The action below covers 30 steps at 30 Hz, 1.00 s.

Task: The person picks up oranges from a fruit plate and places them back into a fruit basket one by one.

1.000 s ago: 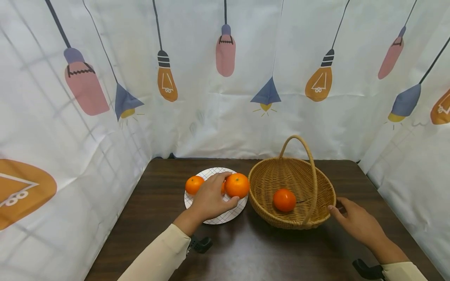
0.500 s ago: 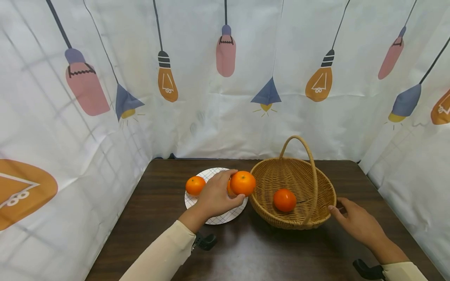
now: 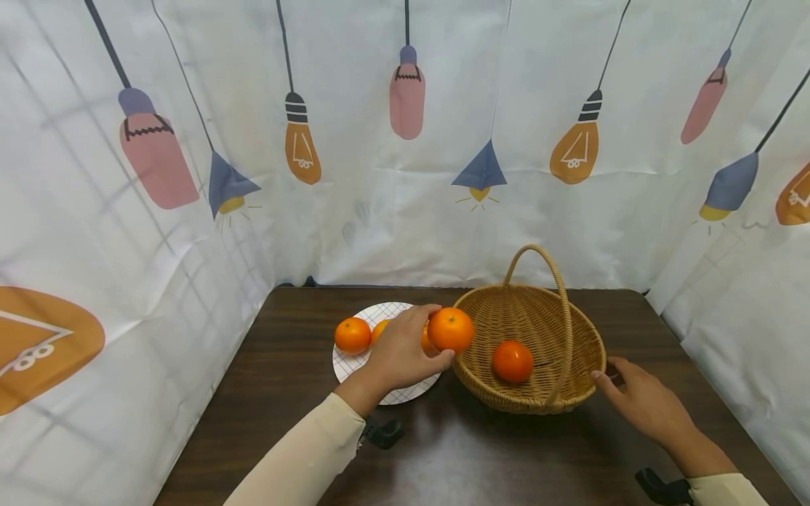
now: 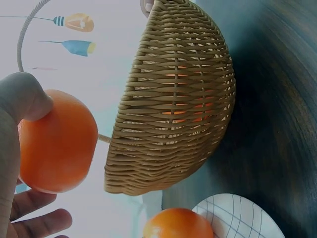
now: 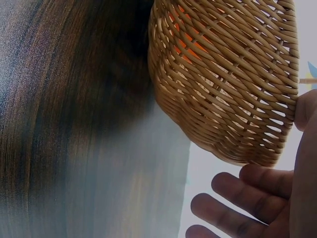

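My left hand (image 3: pixel 405 355) holds an orange (image 3: pixel 451 330) between thumb and fingers, raised at the left rim of the wicker basket (image 3: pixel 493 313). In the left wrist view the held orange (image 4: pixel 59 141) hangs apart from the basket's woven side (image 4: pixel 173 99). Inside the basket lies one redder, round fruit (image 3: pixel 512 361); its kind is unclear. My right hand (image 3: pixel 652 404) pinches the basket's right rim, thumb on the rim and fingertips on the outer side, as the right wrist view shows with the fingers (image 5: pixel 247 198).
On the left, a white checked plate (image 3: pixel 405 396) bears an orange (image 3: pixel 352 335) and more oranges partly hidden by my left hand. The basket's tall handle (image 3: pixel 565 330) arches over its right part. Dark wooden table (image 3: pixel 481 464); printed white curtain (image 3: pixel 380 232) encloses it.
My left hand has carried the orange from above the plate rightward to the basket's left rim, uncovering more of the fruit on the plate. The right hand and basket look unmoved.
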{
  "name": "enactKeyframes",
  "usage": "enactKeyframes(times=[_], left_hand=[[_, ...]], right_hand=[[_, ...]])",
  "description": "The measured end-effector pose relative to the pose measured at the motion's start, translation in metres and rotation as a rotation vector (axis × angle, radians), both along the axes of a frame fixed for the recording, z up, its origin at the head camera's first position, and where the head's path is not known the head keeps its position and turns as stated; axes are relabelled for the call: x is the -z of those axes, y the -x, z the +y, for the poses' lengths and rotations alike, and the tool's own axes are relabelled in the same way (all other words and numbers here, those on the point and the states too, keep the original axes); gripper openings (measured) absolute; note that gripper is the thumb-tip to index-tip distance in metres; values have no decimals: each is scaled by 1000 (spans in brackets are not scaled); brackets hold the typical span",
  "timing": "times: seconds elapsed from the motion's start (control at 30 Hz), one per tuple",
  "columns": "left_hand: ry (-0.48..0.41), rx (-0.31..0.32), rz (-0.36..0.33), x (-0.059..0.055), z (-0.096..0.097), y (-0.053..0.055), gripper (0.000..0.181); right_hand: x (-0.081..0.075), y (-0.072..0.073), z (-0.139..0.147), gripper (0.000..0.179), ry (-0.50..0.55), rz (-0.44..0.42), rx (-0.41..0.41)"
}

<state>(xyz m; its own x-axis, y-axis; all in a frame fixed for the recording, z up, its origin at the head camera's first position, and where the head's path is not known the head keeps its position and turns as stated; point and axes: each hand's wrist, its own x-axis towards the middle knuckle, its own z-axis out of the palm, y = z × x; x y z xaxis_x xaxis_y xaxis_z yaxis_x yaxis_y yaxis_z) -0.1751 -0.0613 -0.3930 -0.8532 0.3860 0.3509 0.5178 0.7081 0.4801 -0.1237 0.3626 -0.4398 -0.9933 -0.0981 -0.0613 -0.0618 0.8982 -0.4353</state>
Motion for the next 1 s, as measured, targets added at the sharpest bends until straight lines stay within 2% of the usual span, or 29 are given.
enactKeyframes(times=[0.37, 0.6, 1.0], left_hand=[[1, 36, -10, 0, 13, 4, 73], [19, 33, -33, 2, 20, 3, 75], [51, 57, -7, 4, 31, 4, 75]], right_hand=[[-1, -2, -2, 72, 5, 14, -4], [0, -2, -1, 71, 15, 16, -7], [2, -1, 0, 71, 17, 11, -7]])
